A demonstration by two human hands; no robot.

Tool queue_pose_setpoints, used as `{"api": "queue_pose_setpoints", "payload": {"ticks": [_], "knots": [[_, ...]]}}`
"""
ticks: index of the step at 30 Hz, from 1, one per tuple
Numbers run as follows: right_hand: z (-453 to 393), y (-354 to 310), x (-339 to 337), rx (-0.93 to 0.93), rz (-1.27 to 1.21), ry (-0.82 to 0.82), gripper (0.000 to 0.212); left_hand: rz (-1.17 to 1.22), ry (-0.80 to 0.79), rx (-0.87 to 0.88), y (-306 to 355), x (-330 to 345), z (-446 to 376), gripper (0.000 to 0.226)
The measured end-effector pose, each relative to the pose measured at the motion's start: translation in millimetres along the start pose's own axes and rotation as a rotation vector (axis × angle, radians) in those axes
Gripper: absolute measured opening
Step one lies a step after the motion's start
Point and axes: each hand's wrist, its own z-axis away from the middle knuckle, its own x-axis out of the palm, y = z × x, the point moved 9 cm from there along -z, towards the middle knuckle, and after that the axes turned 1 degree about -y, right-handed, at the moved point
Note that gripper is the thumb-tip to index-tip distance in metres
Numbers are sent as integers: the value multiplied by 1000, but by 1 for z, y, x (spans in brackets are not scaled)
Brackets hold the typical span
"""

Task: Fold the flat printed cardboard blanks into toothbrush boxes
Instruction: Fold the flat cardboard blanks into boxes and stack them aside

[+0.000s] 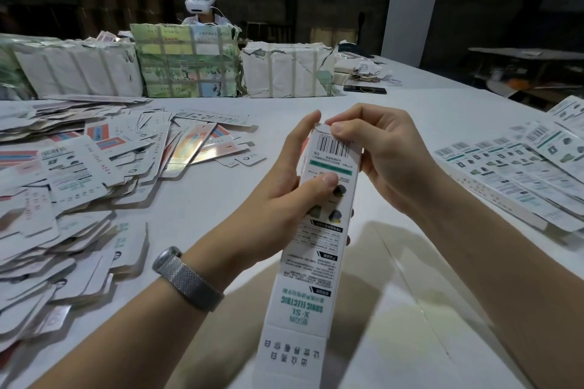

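A long white toothbrush box [319, 249] with a barcode and green print stands tilted above the table, its near end flap hanging open toward me. My left hand [284, 196] grips its middle from the left, thumb across the printed face. My right hand [376, 155] pinches the far end, thumb and fingers curled on the small top flap by the barcode. A big loose heap of flat printed blanks [79, 186] covers the table's left side.
Folded boxes [521, 177] lie in a row at the right edge. Taped paper bundles [189, 60] stand along the back of the white table [221, 199]. A person wearing a headset [200, 3] sits behind them. A dark phone [365, 89] lies at the back right.
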Motion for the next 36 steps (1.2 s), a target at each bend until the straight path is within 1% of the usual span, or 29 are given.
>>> {"api": "queue_pose_setpoints", "payload": {"ticks": [6,13,16,18,22,25,31,36], "knots": [[-1,1,-1,18,33,-21,15,69,-60,-42,-1,2,3,76],[-2,5,2,52,-13,-81,19,3,-1,-5,1,-3,0,59],[-1,7,3,44,-29,-99,23,34,20,7,2,-7,-1,55],[-1,8,4,31,-20,-89,27,78,32,6,3,-10,-2,51],[1,3,6,-31,19,-72,23,77,57,22,6,-12,-2,46],[0,2,5,-54,5,-84,24,46,74,28,7,-11,-2,43],[3,6,12,-23,-99,-106,26,5,139,57,11,-13,-1,42],[6,7,22,0,-136,-114,30,48,147,75,13,-16,-1,41]]}}
